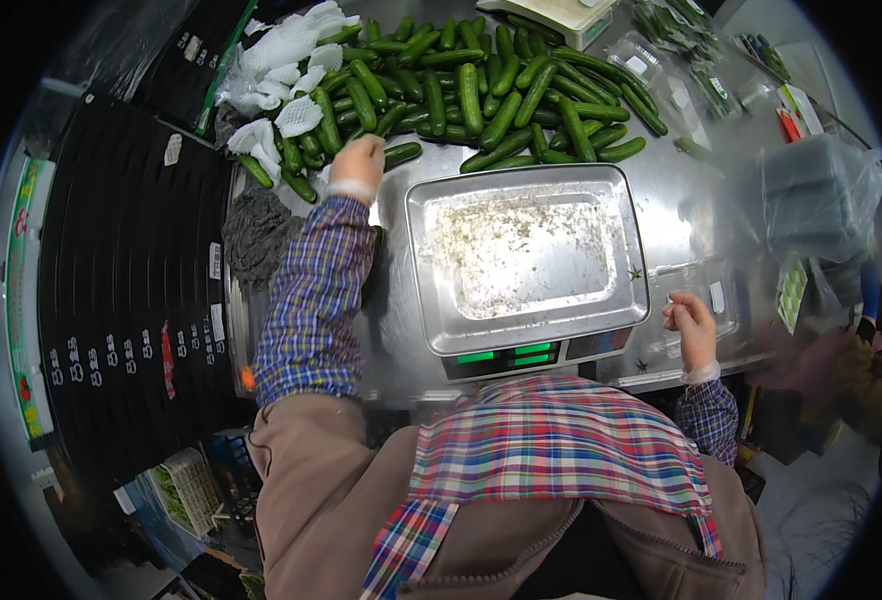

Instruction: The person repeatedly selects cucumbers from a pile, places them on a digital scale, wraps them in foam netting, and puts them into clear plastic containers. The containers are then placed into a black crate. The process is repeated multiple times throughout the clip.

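Cucumbers (481, 90) heaped on a steel table (681, 215): left hand (358, 160) closes its grip on one; right hand (691, 325), loosely curled, pinches a clear plastic tray (696, 290) beside the scale (526, 255).

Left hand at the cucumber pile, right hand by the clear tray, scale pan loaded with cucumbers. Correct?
Not quite: the head view shows the scale pan holds no cucumbers, only crumbs. The left hand is at the cucumber pile and the right hand by the clear tray.

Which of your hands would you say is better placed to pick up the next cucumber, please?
Probably the left hand: it already reaches the cucumber pile. The right hand hangs back by a clear plastic tray, beside the scale.
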`<state>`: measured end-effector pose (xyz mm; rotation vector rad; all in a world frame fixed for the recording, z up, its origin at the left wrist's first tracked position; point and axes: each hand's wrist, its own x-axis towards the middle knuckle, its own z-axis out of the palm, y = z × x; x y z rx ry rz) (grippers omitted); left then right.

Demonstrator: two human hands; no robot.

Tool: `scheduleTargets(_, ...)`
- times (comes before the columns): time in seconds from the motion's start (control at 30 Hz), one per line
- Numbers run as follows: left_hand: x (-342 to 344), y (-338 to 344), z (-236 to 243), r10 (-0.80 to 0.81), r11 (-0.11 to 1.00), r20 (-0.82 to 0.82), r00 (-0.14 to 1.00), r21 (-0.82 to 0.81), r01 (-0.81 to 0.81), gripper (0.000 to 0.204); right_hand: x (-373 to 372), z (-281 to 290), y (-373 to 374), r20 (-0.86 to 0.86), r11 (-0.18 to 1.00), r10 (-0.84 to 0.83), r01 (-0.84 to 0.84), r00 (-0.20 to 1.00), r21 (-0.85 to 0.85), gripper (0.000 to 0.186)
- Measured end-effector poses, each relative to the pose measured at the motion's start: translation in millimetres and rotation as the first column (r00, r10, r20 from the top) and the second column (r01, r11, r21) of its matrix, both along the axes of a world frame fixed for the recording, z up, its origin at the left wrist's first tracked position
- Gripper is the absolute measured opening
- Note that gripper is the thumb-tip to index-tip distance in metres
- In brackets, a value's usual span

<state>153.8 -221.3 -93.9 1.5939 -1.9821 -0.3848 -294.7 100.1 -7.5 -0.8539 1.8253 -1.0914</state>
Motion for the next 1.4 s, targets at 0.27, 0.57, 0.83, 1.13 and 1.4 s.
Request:
scheduleTargets(0.27, -21.7, -49.8, -5.3, 0.156, 0.92, 0.475, 0.866, 0.249, -0.302, 0.038, -7.4, -6.8, 11.6, -0.011, 1.0, -0.01, 0.01, 1.0, 0.018, 0.018)
scheduleTargets(0.57, -19.8, -68.0, 0.4, 0.06, 0.877, 0.59, 0.805, 0.354, -0.325, 0.049, -11.7, -27.1, 21.8, 0.09, 0.997, -0.071, 0.073, 0.993, -0.025, 0.017)
scheduleTargets(0.83, -13.2, -63.3, 2.9, 0.097, 0.962, 0.252, 0.963, 0.223, -0.156, 0.047, -19.9, -28.1, 32.9, 0.108, 0.992, -0.127, 0.128, 0.986, 0.003, 0.017)
scheduleTargets(1.13, -139.6, -47.7, 75.0, 0.087, 0.742, -0.486, 0.87, 0.614, 0.269, 0.044, -23.0, -43.6, 21.3, 0.077, 0.991, -0.124, 0.12, 0.989, 0.053, 0.018)
scheduleTargets(1.4, -271.6, -67.5, 56.4, -0.108, 0.944, 0.38, 0.918, 0.328, -0.025, 0.047, -34.2, -30.1, 25.6, 0.129, 0.995, -0.1, 0.097, 0.987, 0.026, 0.018)
